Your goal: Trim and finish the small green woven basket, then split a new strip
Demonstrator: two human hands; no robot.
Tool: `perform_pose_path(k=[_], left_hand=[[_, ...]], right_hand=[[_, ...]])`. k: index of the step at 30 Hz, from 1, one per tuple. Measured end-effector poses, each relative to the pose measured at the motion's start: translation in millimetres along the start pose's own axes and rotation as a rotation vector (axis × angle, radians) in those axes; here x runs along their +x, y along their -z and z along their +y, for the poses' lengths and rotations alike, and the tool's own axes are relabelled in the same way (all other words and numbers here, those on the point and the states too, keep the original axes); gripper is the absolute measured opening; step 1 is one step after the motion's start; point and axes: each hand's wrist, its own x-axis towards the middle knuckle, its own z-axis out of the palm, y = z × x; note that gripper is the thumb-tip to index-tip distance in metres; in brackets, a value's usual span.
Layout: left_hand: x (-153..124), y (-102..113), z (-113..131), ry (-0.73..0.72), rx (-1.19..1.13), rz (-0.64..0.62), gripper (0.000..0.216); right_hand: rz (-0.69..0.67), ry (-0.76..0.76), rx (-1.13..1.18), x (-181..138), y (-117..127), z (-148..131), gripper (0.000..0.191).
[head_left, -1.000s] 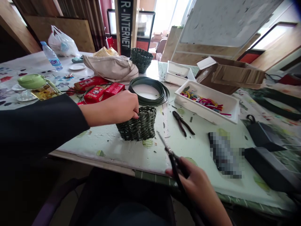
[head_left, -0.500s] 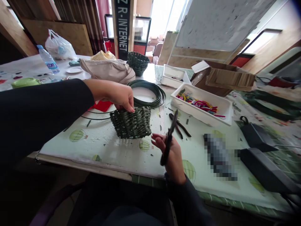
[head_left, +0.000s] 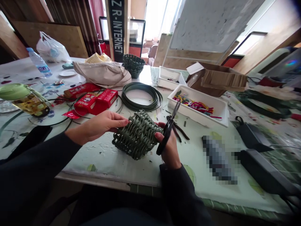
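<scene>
A small dark green woven basket [head_left: 137, 137] is tipped onto its side just above the table. My left hand [head_left: 98, 125] holds its left rim with the fingers closed on the weave. My right hand [head_left: 169, 148] presses against the basket's right side while gripping black scissors [head_left: 168, 128], blades pointing up and away. Both sleeves are dark.
A coil of green strip [head_left: 141, 97] lies behind the basket, with black pliers [head_left: 178, 128] to its right. White trays [head_left: 197, 105] hold coloured pieces. Red packets [head_left: 97, 99], a cloth bag [head_left: 102, 72], a second green basket [head_left: 133, 64], a cardboard box [head_left: 217, 78] and black boxes [head_left: 261, 157] surround the workspace.
The basket went from standing upright to tipped on its side. My right hand brought the scissors forward from the table's near edge to the basket's right side. My left hand shifted from its top rim to its left.
</scene>
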Motion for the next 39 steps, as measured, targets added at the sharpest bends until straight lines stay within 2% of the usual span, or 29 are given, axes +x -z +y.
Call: perform_pose_path(k=[4,9,17,23,29,31,33,37,39], left_hand=[[-12.7,21.3,1.6,0.098,0.081,-0.160,0.023],[-22.5,39.7,-3.9,0.131,0.094,-0.154,0.020],[-31.2,33.2,-14.9,0.079,0.104,0.043,0.013],[-41.3,27.3,-21.9,0.015,0.161,0.092,0.017],[-49.2,15.1,-31.9,-0.153,0.400,0.411,0.017],[-49.3,13.5,-34.1,-0.209,0.410,0.471,0.019],[-47.7,14.9,-33.8,-0.222,0.368,0.421,0.020],[-41.3,23.0,-29.2,-0.119,0.138,0.091,0.018],[-38.3,26.2,-27.7,-0.076,0.054,0.002,0.017]], right_hand=[[-0.079,0.082,-0.189,-7.5,-9.9,-12.9,0.053],[-0.125,0.128,-0.223,-14.0,-19.2,-14.9,0.058],[-0.126,0.149,-0.278,-18.3,-24.3,-16.7,0.063],[-0.126,0.193,-0.303,-22.9,-29.8,-15.2,0.066],[-0.058,0.212,-0.336,-33.1,-36.6,-15.5,0.068],[-0.050,0.217,-0.333,-33.4,-36.2,-14.7,0.068],[-0.061,0.222,-0.319,-31.0,-33.9,-13.6,0.067],[-0.132,0.236,-0.282,-22.6,-27.4,-11.8,0.063],[-0.154,0.243,-0.265,-19.6,-25.0,-11.3,0.062]])
